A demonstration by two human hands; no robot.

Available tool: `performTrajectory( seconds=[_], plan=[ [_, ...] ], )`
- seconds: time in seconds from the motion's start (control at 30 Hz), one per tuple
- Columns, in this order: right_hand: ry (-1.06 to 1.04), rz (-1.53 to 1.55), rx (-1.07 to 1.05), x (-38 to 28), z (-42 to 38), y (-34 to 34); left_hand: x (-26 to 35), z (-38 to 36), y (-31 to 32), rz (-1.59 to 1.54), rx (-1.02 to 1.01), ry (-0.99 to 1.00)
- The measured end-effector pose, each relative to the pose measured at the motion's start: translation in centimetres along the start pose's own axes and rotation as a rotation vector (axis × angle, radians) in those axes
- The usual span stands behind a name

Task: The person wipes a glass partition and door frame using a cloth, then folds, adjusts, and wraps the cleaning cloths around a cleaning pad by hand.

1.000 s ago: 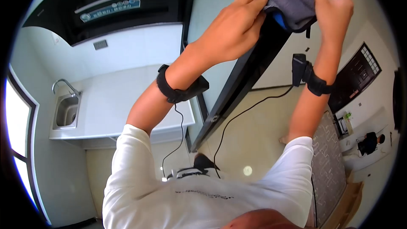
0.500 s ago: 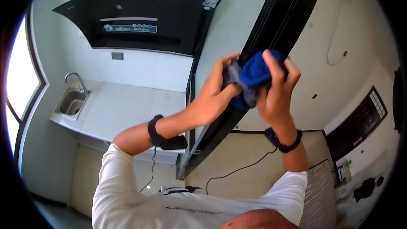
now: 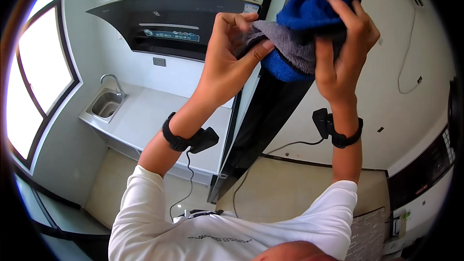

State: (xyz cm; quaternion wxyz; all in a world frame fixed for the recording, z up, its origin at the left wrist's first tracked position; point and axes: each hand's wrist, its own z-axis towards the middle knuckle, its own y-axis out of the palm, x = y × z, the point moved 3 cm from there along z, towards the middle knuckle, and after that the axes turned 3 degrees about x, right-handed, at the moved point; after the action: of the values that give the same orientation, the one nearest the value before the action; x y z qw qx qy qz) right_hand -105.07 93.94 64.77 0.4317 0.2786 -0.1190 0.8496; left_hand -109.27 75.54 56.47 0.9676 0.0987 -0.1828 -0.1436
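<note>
Currently one cloth bundle [image 3: 297,46] is raised between two bare hands; whether it is one folded cloth or two, I cannot tell. Left hand [image 3: 223,65] pinches its grey edge, thumb against curled fingers. Right hand [image 3: 349,58] grips its blue side, fingers spread. Bundle sits in front of one black frame [image 3: 275,101]; contact unclear. Texture: fluffy blue pile, fuzzy grey face, dark edging, rounded folds. Two black wrist straps [image 3: 169,133], each with a boxy module [image 3: 205,140]. Behind: one curved dark hood [image 3: 179,29], one smooth pale desk [image 3: 150,121], one rectangular metal sink [image 3: 107,105], one arched tap [image 3: 112,78].
</note>
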Motion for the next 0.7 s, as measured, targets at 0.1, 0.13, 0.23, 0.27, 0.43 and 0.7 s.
performTrajectory(
  seconds=[0.1, 0.13, 0.23, 0.27, 0.43, 0.7],
  plan=[
    [-0.021, 0.177, -0.076, -0.5, -2.4, -0.6, 1.1, -1.2, 0.3, 0.028, -0.063, -0.101],
    [-0.019, 0.205, -0.068, -0.8, -3.7, -0.8, 1.2, -2.0, 0.6, 0.078, -0.104, -0.140],
    [0.008, 0.282, -0.179, -2.4, -6.6, -1.7, 0.7, -5.3, 1.4, -0.037, 0.015, -0.218],
    [0.019, 0.297, -0.214, -3.1, -7.4, -1.9, 0.6, -6.5, 1.4, -0.036, 0.052, -0.238],
    [0.096, 0.375, -0.252, -6.7, -12.6, -1.8, -1.3, -12.3, -0.2, -0.067, 0.070, -0.345],
    [0.173, 0.406, -0.331, -14.4, -22.4, -3.3, -3.2, -22.5, -3.0, -0.166, 0.159, -0.738]
  ],
)
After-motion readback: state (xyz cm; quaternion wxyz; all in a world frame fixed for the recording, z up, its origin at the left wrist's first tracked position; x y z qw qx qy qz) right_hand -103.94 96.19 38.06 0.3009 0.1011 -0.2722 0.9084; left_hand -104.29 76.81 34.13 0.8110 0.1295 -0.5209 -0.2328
